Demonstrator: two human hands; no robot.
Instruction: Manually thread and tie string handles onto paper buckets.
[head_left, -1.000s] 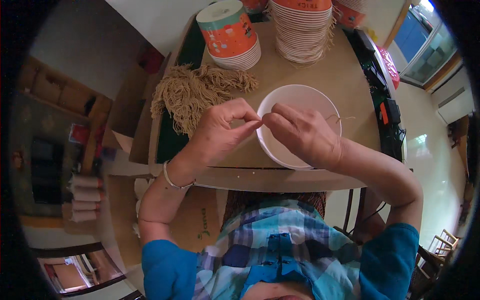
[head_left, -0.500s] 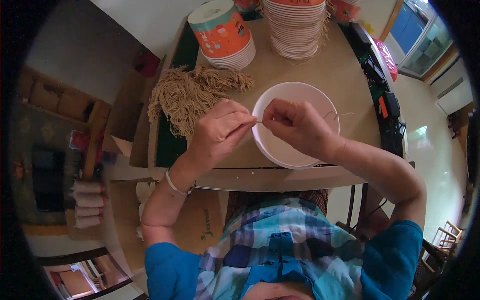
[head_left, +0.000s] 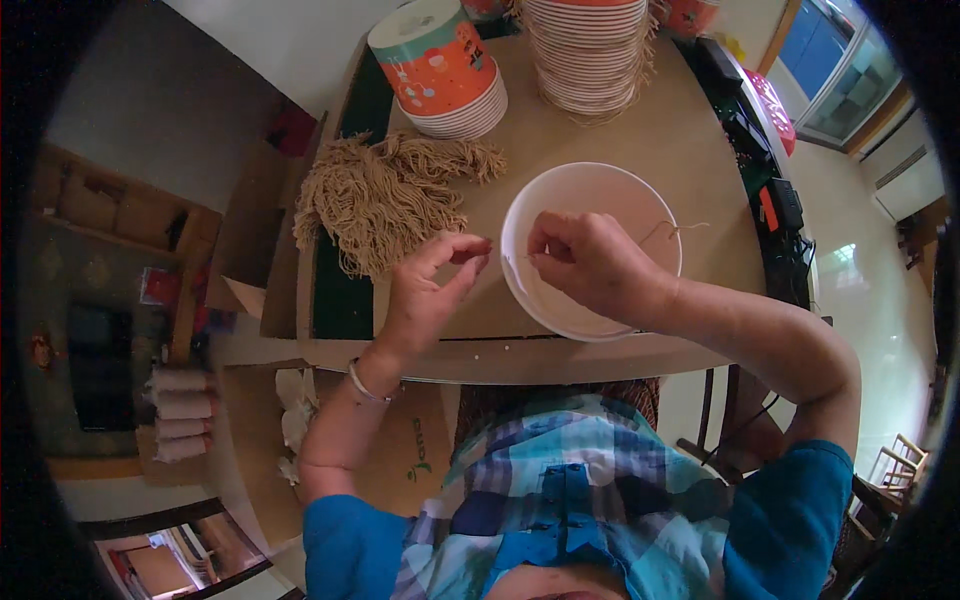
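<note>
A large white paper tub (head_left: 652, 190) stands near the table's front edge, its inside facing up. Tan string (head_left: 690, 226) runs over its right rim, a loose tail sticking outward. Above the tub's mouth, my right hand (head_left: 598, 268) is closed in a pinch on a string end, of which only a tiny bit shows at the fingertips. Just left of the rim, my left hand (head_left: 432, 290) has thumb and forefinger apart, with nothing visible between them. A heap of loose tan strings (head_left: 385, 200) lies beyond my left hand.
Orange-and-green printed paper tubs (head_left: 440, 70) are stacked upside down at the back left. A taller stack of tubs (head_left: 590, 60) with strings hanging from it stands at the back middle. Black devices and cables (head_left: 785, 220) line the right edge. An open cardboard box (head_left: 385, 430) sits below, left.
My left hand has let go of the string end and drawn a little left and down, its fingers parting. My right hand stays over the tub, slightly lower.
</note>
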